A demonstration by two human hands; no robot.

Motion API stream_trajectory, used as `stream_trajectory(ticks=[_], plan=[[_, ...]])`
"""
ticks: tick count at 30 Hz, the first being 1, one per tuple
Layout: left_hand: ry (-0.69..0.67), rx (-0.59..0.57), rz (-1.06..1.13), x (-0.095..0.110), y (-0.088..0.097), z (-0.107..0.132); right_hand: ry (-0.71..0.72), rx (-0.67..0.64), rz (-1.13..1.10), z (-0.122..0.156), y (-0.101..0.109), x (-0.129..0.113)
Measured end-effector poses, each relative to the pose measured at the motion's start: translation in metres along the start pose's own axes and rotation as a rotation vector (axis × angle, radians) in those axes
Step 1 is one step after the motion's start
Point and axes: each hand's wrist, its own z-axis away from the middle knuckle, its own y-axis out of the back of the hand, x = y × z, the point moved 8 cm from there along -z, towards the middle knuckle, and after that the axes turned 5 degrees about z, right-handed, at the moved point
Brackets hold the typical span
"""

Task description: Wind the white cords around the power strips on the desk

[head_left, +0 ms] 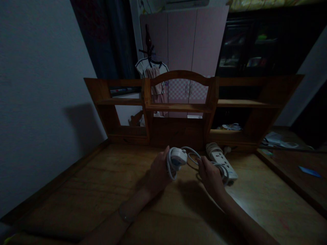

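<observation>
My left hand (160, 172) is closed around a small white power strip (179, 156), held above the wooden desk. Loops of pale cord (171, 173) are wound about its body. From its far end the cord runs in a loose curve to my right hand (211, 173), whose fingers are pinched on it. More cord hangs in loops beyond my right fingers. Just behind that hand, a second, longer white power strip (221, 160) lies on the desk, with its own cord bundled at its far end.
A wooden shelf unit (178, 108) stands along the desk's (102, 190) back edge. To the left is a wall (46, 102). Some white items (231, 127) sit on the right lower shelf. A blue packet (309, 171) lies on a surface at the far right.
</observation>
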Motion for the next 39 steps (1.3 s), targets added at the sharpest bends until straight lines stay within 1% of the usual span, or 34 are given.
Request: stream_trajectory(ticks=[1,3,5,7,10,14,17,18,21,23,25,29,31,35,37,39], plan=[[0.014,0.015,0.004,-0.002,0.002,0.0,0.019,-0.037,0.007,0.001,-0.004,-0.002],[0.056,0.008,0.02,-0.006,0.003,-0.002,0.053,-0.087,0.033,0.002,-0.012,-0.006],[0.099,-0.012,0.034,-0.011,0.004,-0.005,0.079,-0.089,0.075,0.004,-0.015,-0.01],[0.133,-0.01,0.044,-0.014,0.007,-0.007,0.113,-0.044,0.107,0.005,-0.013,-0.018],[0.157,0.0,0.071,-0.016,0.008,-0.009,0.203,0.021,0.146,0.008,-0.01,-0.038],[0.177,0.079,0.125,-0.014,0.009,-0.005,0.327,0.078,0.17,0.019,-0.01,-0.065],[0.242,0.123,0.196,-0.013,0.008,0.0,0.372,0.108,0.159,0.028,-0.011,-0.073],[0.254,0.139,0.223,-0.012,0.009,0.002,0.38,0.088,0.16,0.029,-0.013,-0.074],[0.252,0.172,0.295,-0.006,0.01,0.005,0.407,-0.023,0.17,0.031,-0.022,-0.075],[0.252,0.167,0.327,-0.004,0.009,0.006,0.43,-0.069,0.177,0.03,-0.025,-0.076],[0.269,0.157,0.335,-0.004,0.01,0.006,0.442,-0.082,0.192,0.028,-0.025,-0.077],[0.321,0.112,0.267,-0.012,0.01,0.003,0.461,-0.132,0.22,0.025,-0.028,-0.08],[0.282,0.066,0.192,-0.013,0.009,0.0,0.481,-0.16,0.209,0.026,-0.03,-0.083],[0.125,-0.012,0.024,-0.012,0.005,-0.004,0.574,-0.221,0.131,0.034,-0.036,-0.087],[0.081,-0.036,-0.016,-0.013,0.003,-0.004,0.572,-0.201,0.086,0.035,-0.031,-0.084],[0.064,-0.058,-0.02,-0.014,0.002,-0.005,0.547,-0.143,0.058,0.032,-0.021,-0.079]])
